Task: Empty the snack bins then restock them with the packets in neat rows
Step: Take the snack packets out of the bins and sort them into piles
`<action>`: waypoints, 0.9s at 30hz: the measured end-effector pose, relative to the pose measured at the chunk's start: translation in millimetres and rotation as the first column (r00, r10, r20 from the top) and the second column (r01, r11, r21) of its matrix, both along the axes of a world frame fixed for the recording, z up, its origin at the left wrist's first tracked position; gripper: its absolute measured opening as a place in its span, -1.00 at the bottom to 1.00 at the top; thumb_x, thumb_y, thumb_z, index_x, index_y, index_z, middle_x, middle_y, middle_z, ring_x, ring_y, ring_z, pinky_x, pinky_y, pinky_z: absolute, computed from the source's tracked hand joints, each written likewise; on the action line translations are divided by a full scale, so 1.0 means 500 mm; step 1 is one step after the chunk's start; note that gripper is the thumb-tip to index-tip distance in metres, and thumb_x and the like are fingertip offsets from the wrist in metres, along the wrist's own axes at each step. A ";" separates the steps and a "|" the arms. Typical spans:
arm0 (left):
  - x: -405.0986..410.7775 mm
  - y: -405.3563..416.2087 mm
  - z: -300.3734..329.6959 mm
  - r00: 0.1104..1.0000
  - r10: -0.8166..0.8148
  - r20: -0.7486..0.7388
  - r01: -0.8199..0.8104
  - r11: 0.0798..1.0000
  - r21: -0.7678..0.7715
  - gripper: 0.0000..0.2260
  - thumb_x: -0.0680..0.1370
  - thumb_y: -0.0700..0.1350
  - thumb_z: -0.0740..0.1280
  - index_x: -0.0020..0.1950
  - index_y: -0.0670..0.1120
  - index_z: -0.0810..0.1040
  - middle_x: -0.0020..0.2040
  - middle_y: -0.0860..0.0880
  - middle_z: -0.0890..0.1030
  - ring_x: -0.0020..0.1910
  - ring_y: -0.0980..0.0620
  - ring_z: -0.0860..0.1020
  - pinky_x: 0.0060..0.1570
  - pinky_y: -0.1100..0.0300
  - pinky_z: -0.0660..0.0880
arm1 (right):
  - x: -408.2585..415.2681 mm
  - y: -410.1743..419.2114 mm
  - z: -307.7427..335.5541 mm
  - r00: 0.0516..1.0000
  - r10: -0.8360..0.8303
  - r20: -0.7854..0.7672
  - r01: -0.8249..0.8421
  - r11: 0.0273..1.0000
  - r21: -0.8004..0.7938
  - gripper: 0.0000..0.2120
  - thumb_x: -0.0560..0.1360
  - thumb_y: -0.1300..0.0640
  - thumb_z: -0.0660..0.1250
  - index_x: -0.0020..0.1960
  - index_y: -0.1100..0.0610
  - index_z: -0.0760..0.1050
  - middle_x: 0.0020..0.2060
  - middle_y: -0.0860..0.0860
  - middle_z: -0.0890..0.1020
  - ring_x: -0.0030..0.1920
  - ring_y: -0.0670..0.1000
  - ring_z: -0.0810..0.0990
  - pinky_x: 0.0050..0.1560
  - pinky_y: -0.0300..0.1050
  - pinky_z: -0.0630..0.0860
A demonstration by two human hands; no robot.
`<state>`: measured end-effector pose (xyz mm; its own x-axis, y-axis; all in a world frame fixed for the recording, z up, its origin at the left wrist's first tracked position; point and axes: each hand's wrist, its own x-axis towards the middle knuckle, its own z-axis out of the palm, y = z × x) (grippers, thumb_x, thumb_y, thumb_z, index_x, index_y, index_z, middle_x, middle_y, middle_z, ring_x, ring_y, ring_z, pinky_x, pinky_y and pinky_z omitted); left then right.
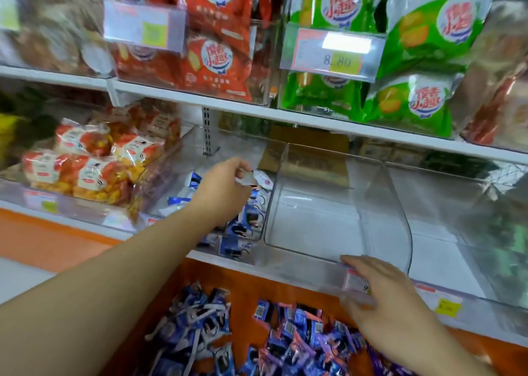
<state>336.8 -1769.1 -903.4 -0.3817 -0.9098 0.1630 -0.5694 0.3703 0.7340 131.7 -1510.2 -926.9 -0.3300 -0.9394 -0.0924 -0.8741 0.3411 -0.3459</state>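
In the clear bin: left hand (pixel 225 184) pinches a small packet (pixel 258 179).
Right hand (pixel 383 293): fingers flat, relaxed, on the empty bin (pixel 337 204) front.
Above it, price tag (pixel 333 50): 8.80.

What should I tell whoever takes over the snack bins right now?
Left hand: pinches a small packet over the middle bin, which holds a few blue packets.
Right hand: open, fingers on the front rim of the clear bin to the right.
Done: that bin looks emptied.
Left: neat rows; loose packets pile on the orange surface below.
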 end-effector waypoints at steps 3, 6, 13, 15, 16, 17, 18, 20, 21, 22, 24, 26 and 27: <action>-0.042 -0.083 -0.023 0.977 -0.050 0.209 0.059 0.998 -0.037 -0.61 0.61 -0.16 0.39 0.41 0.10 0.49 0.28 -0.06 0.57 0.09 -0.07 0.60 -0.02 0.12 0.52 | -0.009 -0.010 -0.007 1.000 -0.018 0.008 0.018 0.999 0.033 -0.34 0.32 -0.34 0.25 0.43 -0.40 0.36 0.36 -0.39 0.42 0.42 -0.13 0.39 0.53 -0.05 0.28; -0.084 -0.143 -0.049 0.947 -0.118 0.299 0.114 0.993 0.029 -0.54 0.62 -0.18 0.31 0.49 0.15 0.43 0.24 -0.10 0.61 -0.01 -0.10 0.64 -0.11 0.09 0.59 | -0.022 -0.025 -0.020 0.999 -0.010 -0.031 0.012 0.999 0.039 -0.38 0.21 -0.42 0.17 0.29 -0.52 0.32 0.29 -0.47 0.41 0.34 -0.21 0.44 0.47 -0.04 0.33; -0.110 -0.176 -0.083 0.909 -0.101 0.405 0.139 0.988 -0.065 -0.51 0.57 -0.31 0.29 0.38 0.15 0.61 0.23 -0.03 0.68 -0.02 -0.09 0.65 -0.09 0.17 0.59 | -0.041 -0.040 -0.055 0.986 0.004 -0.167 -0.023 0.994 -0.111 -0.37 0.15 -0.30 0.32 0.23 -0.34 0.47 0.03 -0.41 0.58 -0.06 -0.19 0.68 -0.07 -0.08 0.60; -0.089 -0.162 -0.071 0.954 -0.012 0.298 0.063 0.985 -0.159 -0.61 0.58 -0.29 0.29 0.28 0.06 0.68 0.13 -0.05 0.72 -0.09 -0.06 0.64 -0.11 0.18 0.59 | -0.039 -0.040 -0.064 0.973 0.017 -0.232 -0.063 0.979 -0.193 -0.35 0.13 -0.28 0.29 0.24 -0.26 0.46 0.00 -0.45 0.52 -0.10 -0.17 0.68 -0.11 -0.07 0.58; -0.074 -0.152 -0.061 0.971 0.021 0.237 0.023 0.983 -0.181 -0.66 0.58 -0.27 0.31 0.24 0.03 0.70 0.06 -0.05 0.73 -0.15 -0.04 0.64 -0.12 0.16 0.62 | -0.035 -0.038 -0.060 0.972 0.028 -0.234 -0.078 0.975 -0.209 -0.36 0.14 -0.28 0.29 0.23 -0.26 0.46 0.03 -0.48 0.49 -0.07 -0.15 0.67 -0.08 -0.04 0.57; -0.055 -0.140 -0.047 0.982 0.041 0.184 -0.006 0.982 -0.186 -0.71 0.58 -0.24 0.34 0.21 0.02 0.71 -0.03 -0.04 0.74 -0.20 -0.02 0.64 -0.16 0.16 0.63 | -0.032 -0.035 -0.059 0.977 0.025 -0.213 -0.072 0.974 -0.216 -0.39 0.16 -0.29 0.29 0.22 -0.29 0.47 0.05 -0.48 0.49 -0.01 -0.14 0.67 0.00 0.00 0.54; -0.035 -0.126 -0.034 0.988 0.050 0.149 -0.022 0.983 -0.182 -0.75 0.57 -0.20 0.39 0.19 0.02 0.72 -0.11 -0.01 0.73 -0.22 0.01 0.64 -0.22 0.19 0.61 | -0.032 -0.034 -0.060 0.985 0.020 -0.170 -0.054 0.978 -0.202 -0.43 0.18 -0.30 0.28 0.21 -0.35 0.47 0.07 -0.46 0.51 0.09 -0.12 0.65 0.12 0.01 0.50; 0.011 -0.090 -0.005 0.993 0.046 0.109 -0.028 0.986 -0.162 -0.78 0.57 -0.06 0.49 0.22 0.06 0.71 -0.21 0.06 0.68 -0.27 0.12 0.61 -0.34 0.36 0.47 | -0.026 -0.028 -0.052 0.996 0.005 -0.088 -0.014 0.994 -0.112 -0.45 0.20 -0.31 0.23 0.20 -0.40 0.44 0.11 -0.40 0.53 0.24 -0.09 0.58 0.29 -0.08 0.34; 0.034 -0.067 0.010 0.996 0.047 0.081 -0.036 0.989 -0.143 -0.74 0.56 0.01 0.51 0.24 0.08 0.70 -0.22 0.08 0.66 -0.30 0.16 0.58 -0.36 0.40 0.41 | -0.023 -0.025 -0.049 0.997 -0.002 -0.072 -0.004 0.996 -0.088 -0.45 0.21 -0.30 0.22 0.22 -0.38 0.44 0.12 -0.37 0.52 0.28 -0.07 0.56 0.31 -0.11 0.30; 0.056 -0.047 0.023 0.998 0.053 0.038 -0.049 0.994 -0.101 -0.70 0.54 0.07 0.53 0.26 0.08 0.69 -0.19 0.08 0.65 -0.32 0.16 0.55 -0.35 0.38 0.41 | -0.021 -0.023 -0.048 0.998 -0.006 -0.060 0.001 0.997 -0.082 -0.44 0.22 -0.28 0.23 0.23 -0.36 0.44 0.13 -0.35 0.52 0.30 -0.05 0.55 0.33 -0.11 0.29; 0.096 0.000 0.049 0.995 0.064 -0.076 -0.062 0.998 0.029 -0.67 0.49 0.12 0.55 0.21 0.07 0.69 -0.13 0.06 0.60 -0.33 0.09 0.52 -0.27 0.21 0.49 | -0.012 -0.016 -0.039 0.999 -0.010 -0.040 0.008 0.998 -0.057 -0.38 0.24 -0.25 0.22 0.31 -0.29 0.48 0.22 -0.30 0.52 0.39 -0.01 0.49 0.45 -0.03 0.31; 0.127 0.057 0.069 0.986 0.030 -0.163 -0.003 0.987 0.163 -0.73 0.47 0.12 0.56 0.11 0.06 0.72 -0.18 0.03 0.57 -0.33 0.08 0.51 -0.24 0.11 0.49 | 0.002 -0.002 -0.021 1.000 -0.002 -0.007 0.002 0.994 -0.106 -0.29 0.27 -0.27 0.21 0.43 -0.24 0.44 0.38 -0.25 0.43 0.49 0.00 0.38 0.55 0.06 0.27; 0.137 0.090 0.076 0.983 -0.002 -0.181 0.042 0.975 0.217 -0.72 0.46 0.14 0.56 0.11 0.06 0.73 -0.15 0.04 0.61 -0.31 0.11 0.56 -0.20 0.12 0.51 | 0.012 0.003 -0.007 1.000 0.015 0.022 -0.012 0.989 -0.146 -0.31 0.32 -0.26 0.25 0.46 -0.25 0.40 0.43 -0.27 0.37 0.52 -0.03 0.34 0.56 0.06 0.27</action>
